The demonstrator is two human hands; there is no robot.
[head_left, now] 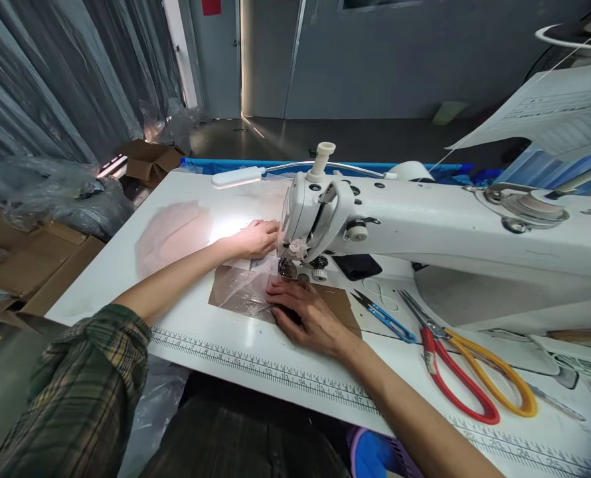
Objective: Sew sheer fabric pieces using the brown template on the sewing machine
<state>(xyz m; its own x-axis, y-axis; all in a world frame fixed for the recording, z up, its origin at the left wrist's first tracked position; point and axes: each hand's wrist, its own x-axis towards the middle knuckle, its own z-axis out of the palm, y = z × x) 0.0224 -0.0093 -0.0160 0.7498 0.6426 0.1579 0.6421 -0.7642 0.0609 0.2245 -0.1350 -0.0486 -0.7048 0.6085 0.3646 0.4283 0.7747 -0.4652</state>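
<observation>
A white sewing machine stands on a white table. Under its needle lies a thin, see-through piece of fabric. My left hand reaches behind the needle area and rests on the far part of the fabric, fingers curled. My right hand lies flat on the fabric in front of the presser foot, fingers spread and pressing down. Neither hand grips a tool.
Blue thread snips and large scissors with red and yellow handles lie to the right of my right hand. A pale pink fabric piece sits at the left. A lamp lights the needle area. Cardboard boxes stand beyond the table's left side.
</observation>
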